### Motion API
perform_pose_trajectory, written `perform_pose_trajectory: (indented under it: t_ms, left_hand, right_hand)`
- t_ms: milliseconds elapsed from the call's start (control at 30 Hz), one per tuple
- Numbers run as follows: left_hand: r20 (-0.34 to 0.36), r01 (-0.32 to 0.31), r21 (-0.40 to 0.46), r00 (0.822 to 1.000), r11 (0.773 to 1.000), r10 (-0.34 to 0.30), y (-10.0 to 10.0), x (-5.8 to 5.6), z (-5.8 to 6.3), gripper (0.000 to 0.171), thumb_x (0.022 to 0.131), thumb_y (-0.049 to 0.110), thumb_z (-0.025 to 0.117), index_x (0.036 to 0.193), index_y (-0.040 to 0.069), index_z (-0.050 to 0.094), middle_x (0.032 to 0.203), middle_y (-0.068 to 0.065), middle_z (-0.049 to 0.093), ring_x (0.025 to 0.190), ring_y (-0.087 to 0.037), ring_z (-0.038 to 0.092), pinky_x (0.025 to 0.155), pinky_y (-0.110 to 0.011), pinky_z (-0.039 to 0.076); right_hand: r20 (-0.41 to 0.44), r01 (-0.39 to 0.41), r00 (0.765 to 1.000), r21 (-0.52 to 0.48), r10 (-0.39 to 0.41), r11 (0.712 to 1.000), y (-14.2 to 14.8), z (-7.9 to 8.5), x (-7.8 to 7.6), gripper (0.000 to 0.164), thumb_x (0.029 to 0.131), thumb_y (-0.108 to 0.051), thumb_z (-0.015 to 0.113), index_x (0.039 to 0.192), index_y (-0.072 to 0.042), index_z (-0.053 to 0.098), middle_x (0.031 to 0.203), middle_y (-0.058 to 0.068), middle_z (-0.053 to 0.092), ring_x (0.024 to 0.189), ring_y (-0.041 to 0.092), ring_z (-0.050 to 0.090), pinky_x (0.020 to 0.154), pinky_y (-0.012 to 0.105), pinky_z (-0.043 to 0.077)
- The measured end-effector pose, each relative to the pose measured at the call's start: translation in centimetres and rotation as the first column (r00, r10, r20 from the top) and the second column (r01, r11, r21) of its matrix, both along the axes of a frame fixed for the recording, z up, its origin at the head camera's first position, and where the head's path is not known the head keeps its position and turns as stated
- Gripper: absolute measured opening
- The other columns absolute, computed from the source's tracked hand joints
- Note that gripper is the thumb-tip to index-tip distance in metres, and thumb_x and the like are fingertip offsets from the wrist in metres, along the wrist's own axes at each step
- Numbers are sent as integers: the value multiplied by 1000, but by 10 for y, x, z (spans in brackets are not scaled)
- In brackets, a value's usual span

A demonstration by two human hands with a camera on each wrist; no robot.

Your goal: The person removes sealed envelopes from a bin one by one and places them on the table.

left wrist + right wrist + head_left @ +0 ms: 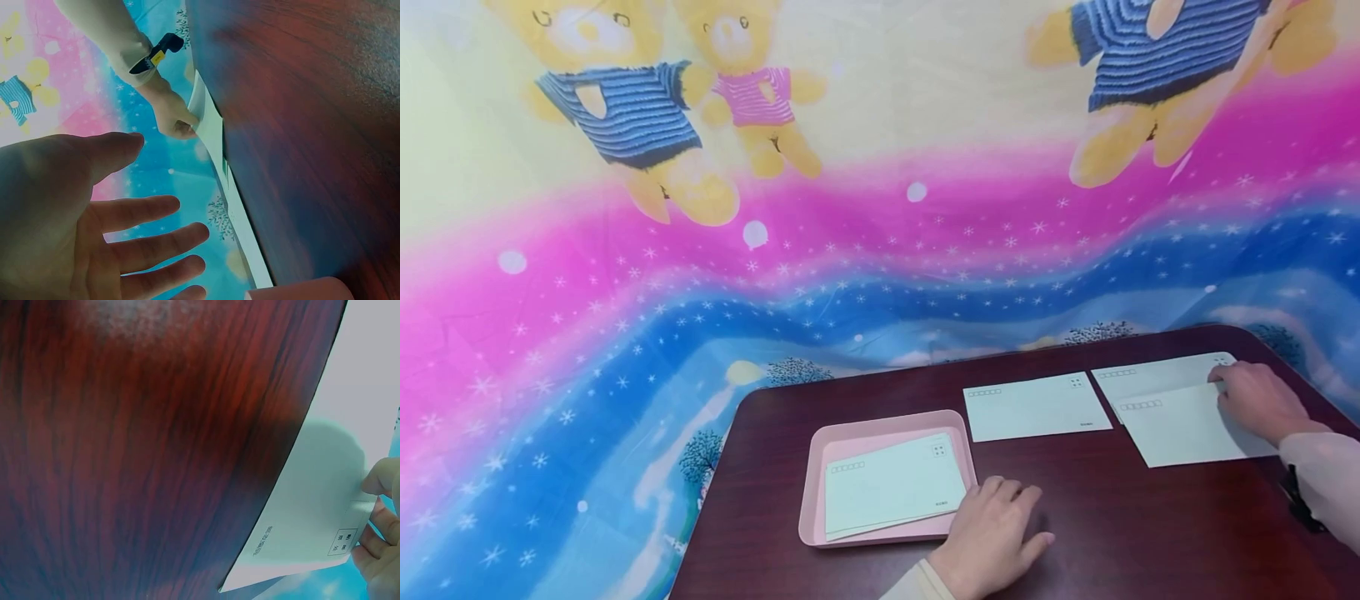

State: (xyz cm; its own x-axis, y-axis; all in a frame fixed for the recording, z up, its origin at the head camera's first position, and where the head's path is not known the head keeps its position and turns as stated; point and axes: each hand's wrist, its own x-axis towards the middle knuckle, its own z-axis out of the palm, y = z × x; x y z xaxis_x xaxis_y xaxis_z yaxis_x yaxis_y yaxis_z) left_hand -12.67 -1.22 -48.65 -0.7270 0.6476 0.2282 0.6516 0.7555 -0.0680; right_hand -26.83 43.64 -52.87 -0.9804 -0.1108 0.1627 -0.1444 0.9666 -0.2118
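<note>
My right hand pinches the right end of a pale envelope. In the right wrist view, the thumb lies on the face of that envelope and the other fingers are behind its edge. It overlaps another envelope at the table's far right. To the left lies a separate envelope. More envelopes lie stacked in a pink tray. By the tray's right front corner is my left hand, holding nothing; its fingers look spread in the left wrist view.
A dark wooden table with rounded corners carries everything. Behind it hangs a colourful cloth printed with bears and snowflakes, close to the table's far edge. A dark strap is on the right wrist.
</note>
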Motion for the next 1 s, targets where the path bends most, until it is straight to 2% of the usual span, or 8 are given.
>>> perform_pose_trajectory:
  t_ms: [267, 567, 833, 1000]
  left_hand:
    - [11, 7, -6, 1000, 1000, -7, -1, 0, 0, 46, 97, 56, 57, 131, 26, 62, 118, 11, 68, 109, -7, 60, 88, -24, 49]
    - [-6, 18, -2, 1000, 1000, -18, -2, -1, -2, 45, 97, 57, 57, 131, 28, 62, 117, 12, 68, 109, -6, 60, 88, -22, 48]
    - [-2, 20, -4, 1000, 1000, -20, 0, -2, -2, 45, 98, 57, 55, 131, 28, 62, 118, 12, 68, 111, -6, 60, 90, -24, 49]
    - [-14, 19, -6, 1000, 1000, -19, 1, -1, -1, 45, 98, 58, 56, 131, 28, 62, 118, 13, 68, 111, -6, 60, 90, -24, 49]
  right_hand:
    - [3, -3, 1000, -1, 3, 1000, -1, -2, -2, 26, 81, 9, 66, 105, 16, 66, 94, 35, 65, 77, 45, 63, 63, 53, 55]
    - [13, 8, 1000, 34, -8, 999, 1, -11, -4, 25, 80, 10, 67, 104, 18, 65, 93, 35, 66, 79, 47, 64, 70, 58, 54]
    - [9, -3, 1000, -4, 3, 1000, 1, -11, 0, 28, 84, 9, 63, 110, 19, 63, 101, 37, 65, 86, 51, 64, 72, 60, 53]
    - [-14, 4, 1000, -36, -5, 999, -1, -6, 2, 30, 87, 2, 62, 112, 18, 63, 104, 38, 65, 83, 48, 64, 68, 58, 52]
